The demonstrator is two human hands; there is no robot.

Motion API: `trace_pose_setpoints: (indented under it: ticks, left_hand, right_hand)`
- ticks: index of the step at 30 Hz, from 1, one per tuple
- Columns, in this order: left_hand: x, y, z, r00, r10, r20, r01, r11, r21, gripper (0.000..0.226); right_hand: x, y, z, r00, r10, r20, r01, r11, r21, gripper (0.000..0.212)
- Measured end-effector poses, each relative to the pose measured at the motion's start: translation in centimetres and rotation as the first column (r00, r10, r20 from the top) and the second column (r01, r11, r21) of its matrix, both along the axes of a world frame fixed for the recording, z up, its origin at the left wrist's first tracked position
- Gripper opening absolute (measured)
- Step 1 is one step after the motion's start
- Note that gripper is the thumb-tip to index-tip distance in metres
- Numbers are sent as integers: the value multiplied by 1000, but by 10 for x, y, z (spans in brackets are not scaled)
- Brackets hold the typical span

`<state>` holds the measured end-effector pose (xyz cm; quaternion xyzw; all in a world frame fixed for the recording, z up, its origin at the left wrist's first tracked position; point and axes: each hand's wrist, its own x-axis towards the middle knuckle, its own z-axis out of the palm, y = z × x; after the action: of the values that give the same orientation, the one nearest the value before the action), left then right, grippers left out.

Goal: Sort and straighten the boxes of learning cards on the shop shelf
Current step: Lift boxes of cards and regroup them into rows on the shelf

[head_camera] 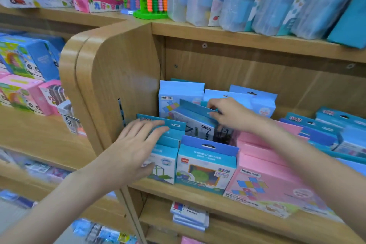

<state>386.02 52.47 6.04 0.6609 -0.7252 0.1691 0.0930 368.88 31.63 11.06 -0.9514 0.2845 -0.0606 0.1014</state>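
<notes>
Wooden shelf (198, 194) with upright blue card boxes (206, 166) beside leaning pink boxes (263, 180).

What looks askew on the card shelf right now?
One blue box in the second row is tilted, its hang tab leaning forward-left instead of upright like its neighbours; the right hand pinches its top. The left hand rests on the front-left teal box. The pink boxes lean back, fanned.

"DUCKEY" on pink box (265, 182); "CY-0189" on teal box header (175, 125).
</notes>
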Motion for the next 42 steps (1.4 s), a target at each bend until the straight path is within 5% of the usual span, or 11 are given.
trace_pose_setpoints:
  ticks: [3,7,12,16,18,29,37,40,42]
  left_hand:
    - [-7,-2,-3,999,20,-35,-18,998,52,89]
    - [-10,-5,3,996,35,-81,-28,996,88,88]
    - [-8,-15,14,994,-25,-102,32,997,70,89]
    - [-4,-25,20,994,-29,-107,44,990,136,88]
    - [-2,-28,19,987,-30,-159,59,982,178,85]
    - [5,-26,13,969,-53,-242,89,986,139,74]
    - [6,-19,21,934,22,-356,0,998,62,70]
    - [4,-18,21,929,90,-359,-53,992,111,83]
    - [2,-20,18,935,118,-334,-71,986,151,91]
  right_hand:
    - [-5,0,2,998,44,-48,-44,999,-16,16]
    - [-28,-13,18,997,2,75,-1,1000,-13,22]
    - [-36,-45,21,972,-176,-158,173,984,-31,35]
    - [-19,-41,16,960,-233,-156,207,964,-166,22]
    - [-12,-36,15,950,-283,-128,240,930,-277,20]
    - [-13,-40,26,946,-126,300,211,940,-269,7]
    - [-20,-40,18,947,-290,-137,240,925,-295,19]
    - [-8,-45,30,968,-229,-107,194,943,-269,15]
    - [16,-48,37,997,-79,10,79,978,-192,33]
